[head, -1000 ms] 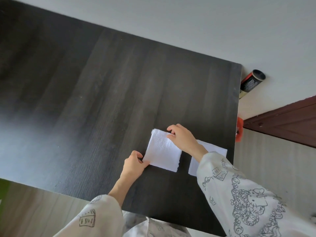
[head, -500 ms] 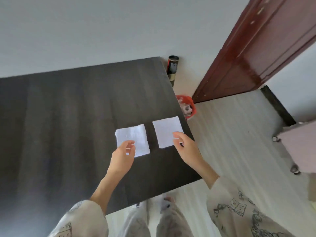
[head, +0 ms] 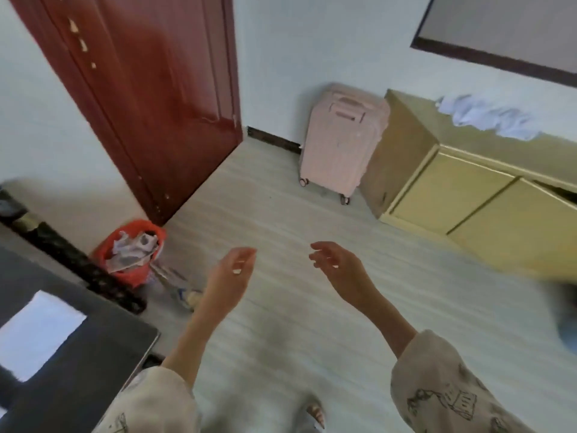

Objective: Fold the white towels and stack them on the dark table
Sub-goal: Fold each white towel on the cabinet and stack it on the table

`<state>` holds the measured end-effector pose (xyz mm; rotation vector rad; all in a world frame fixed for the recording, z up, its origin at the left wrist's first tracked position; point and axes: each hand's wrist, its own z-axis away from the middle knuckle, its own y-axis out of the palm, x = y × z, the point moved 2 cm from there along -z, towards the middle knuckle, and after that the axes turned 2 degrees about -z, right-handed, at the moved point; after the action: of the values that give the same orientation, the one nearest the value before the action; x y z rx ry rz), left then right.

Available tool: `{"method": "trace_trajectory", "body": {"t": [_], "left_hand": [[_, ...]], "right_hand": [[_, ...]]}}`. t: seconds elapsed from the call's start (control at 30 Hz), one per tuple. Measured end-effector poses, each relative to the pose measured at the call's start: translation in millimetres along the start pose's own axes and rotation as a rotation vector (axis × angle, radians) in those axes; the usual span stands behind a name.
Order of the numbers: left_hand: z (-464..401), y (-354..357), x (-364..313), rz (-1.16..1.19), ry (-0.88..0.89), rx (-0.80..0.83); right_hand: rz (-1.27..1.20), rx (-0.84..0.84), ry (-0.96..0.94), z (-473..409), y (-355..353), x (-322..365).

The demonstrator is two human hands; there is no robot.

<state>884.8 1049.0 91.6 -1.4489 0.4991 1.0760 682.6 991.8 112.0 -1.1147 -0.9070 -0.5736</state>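
A: At about 8 o'clock in the view, a corner of the dark table (head: 81, 364) is seen, with one flat white towel (head: 40, 334) lying on it; its left part is cut off by the frame edge, so it cannot be told whether a second towel lies beside it.

B: Noted. Hands?

A: Left hand (head: 229, 276) is recorded just left of centre, raised over the pale floor (head: 281, 214), fingers loosely curved, nothing held. Right hand (head: 338, 265) is recorded just right of centre, at the same height, fingers relaxed and spread, nothing held. Both are well apart from the table and the towel. Patterned sleeves (head: 443, 385) are seen at 5 and 7 o'clock.

B: More towels?

A: A crumpled white towel heap (head: 490, 117) is observed at 2 o'clock, lying on top of a yellow cabinet (head: 462, 195). The number of pieces in it cannot be told; the picture is blurred.

B: Surroundings?

A: A pink suitcase (head: 340, 142) is noted at 1 o'clock, upright, just beside the cabinet's left end. A red-brown door (head: 150, 89) is noted at 11 o'clock. An orange bin (head: 131, 251) holding crumpled paper is noted at 9 o'clock, on the floor near the door's foot and beyond the table corner.
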Motion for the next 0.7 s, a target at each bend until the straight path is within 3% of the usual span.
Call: {"method": "trace_trajectory", "body": {"t": [0.17,0.37,0.7], "left_hand": [[-34,139,-121,0.021,0.251,0.243],[-81,253,-212,-0.003,0.379,0.416],[-259,431,-331,-0.023,0.461,0.563]], "right_hand": [[-0.057,-0.244,0.120,14,-150,-73],[-0.141,-0.415,0.193,4,-262,-143],[-0.156,-0.523,0.235,-151,-444,-236]]}}
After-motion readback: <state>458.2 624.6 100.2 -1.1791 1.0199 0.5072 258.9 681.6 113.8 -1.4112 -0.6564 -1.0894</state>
